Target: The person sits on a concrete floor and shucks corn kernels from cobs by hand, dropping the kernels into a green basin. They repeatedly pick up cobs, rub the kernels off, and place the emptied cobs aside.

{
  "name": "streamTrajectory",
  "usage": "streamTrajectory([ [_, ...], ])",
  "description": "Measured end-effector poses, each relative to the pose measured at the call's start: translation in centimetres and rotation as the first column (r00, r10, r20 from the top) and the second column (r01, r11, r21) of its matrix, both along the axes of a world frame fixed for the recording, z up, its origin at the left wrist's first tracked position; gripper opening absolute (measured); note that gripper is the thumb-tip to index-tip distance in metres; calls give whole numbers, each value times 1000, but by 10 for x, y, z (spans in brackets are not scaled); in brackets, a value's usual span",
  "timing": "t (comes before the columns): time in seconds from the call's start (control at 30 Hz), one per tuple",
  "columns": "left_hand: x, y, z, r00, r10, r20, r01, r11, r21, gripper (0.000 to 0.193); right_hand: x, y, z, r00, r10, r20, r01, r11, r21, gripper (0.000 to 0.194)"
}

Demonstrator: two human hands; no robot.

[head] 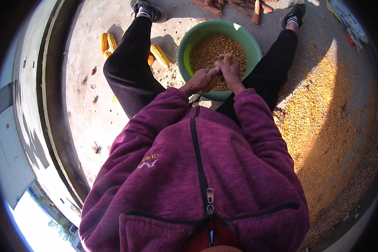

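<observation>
Both hands meet over a green plastic basin standing between the legs. My left hand is closed around an ear of corn, whose lower end shows beneath the palm. In my right hand is a reddish corn cob, its tip poking out past the fingers. The hands touch, so the contact between ear and cob is hidden. Loose corn kernels cover the inside of the basin below them.
Several yellow ears of corn lie on the concrete floor by the left leg. Stripped red cobs are piled beyond the basin. A broad spread of kernels covers the floor at right. Along the left runs a pale wall.
</observation>
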State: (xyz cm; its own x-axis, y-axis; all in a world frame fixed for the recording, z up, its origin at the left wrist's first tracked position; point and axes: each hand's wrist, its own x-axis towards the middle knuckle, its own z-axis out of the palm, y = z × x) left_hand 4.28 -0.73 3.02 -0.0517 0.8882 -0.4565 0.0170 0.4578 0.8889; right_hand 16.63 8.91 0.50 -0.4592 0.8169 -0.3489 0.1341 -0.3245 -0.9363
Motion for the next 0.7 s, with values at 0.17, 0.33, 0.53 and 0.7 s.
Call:
streamTrajectory([
  [0.17, 0, 5, 4, 983, 130, -125, -153, 970, -189, 56, 0, -2, 3, 1000, 12, 6, -13, 995, 104, 18],
  [0.33, 0, 6, -22, 942, 307, -138, -335, 887, -316, 54, -3, -7, 14, 1000, 11, 7, -13, 975, 221, 18],
  [0.53, -7, 0, -40, 937, 342, -66, -348, 910, -223, 57, -1, -5, 24, 997, 15, -73, -9, 997, 78, 20],
  [0.7, -12, -1, 2, 936, 335, 104, -314, 933, -176, 66, -1, 4, 19, 982, -119, -148, 102, 988, -117, 20],
])
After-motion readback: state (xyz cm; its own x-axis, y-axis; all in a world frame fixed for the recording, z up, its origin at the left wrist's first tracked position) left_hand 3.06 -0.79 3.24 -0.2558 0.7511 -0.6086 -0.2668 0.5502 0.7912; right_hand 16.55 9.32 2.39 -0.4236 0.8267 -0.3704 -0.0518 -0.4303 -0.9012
